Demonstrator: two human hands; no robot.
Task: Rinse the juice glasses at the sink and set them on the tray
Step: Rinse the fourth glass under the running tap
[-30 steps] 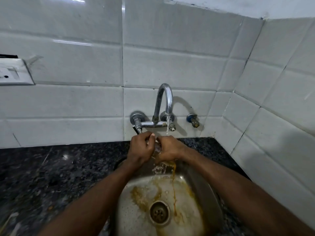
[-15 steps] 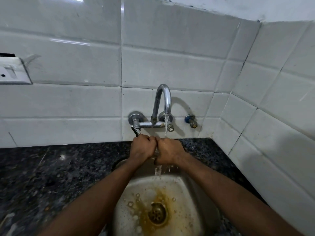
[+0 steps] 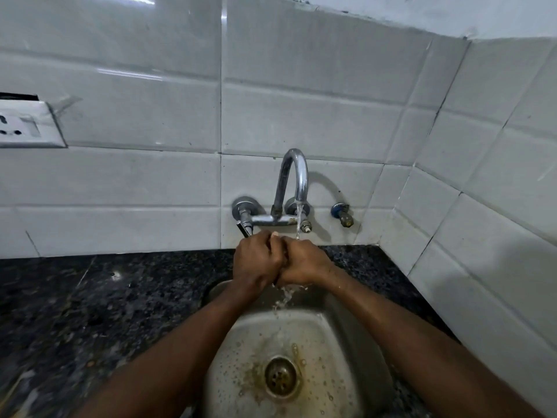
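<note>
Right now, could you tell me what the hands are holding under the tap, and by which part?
Cannot tell: left hand and right hand close together under the water, hiding anything between them.

Head camera looks steeply down, close over the sink (image 3: 355,336).

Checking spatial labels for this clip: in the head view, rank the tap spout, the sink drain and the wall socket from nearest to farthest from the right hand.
1. Tap spout: just above the right hand, water falling onto it.
2. Sink drain: below the hand, at the bottom of the basin.
3. Wall socket: far off at the left edge, on the tiles.
</note>
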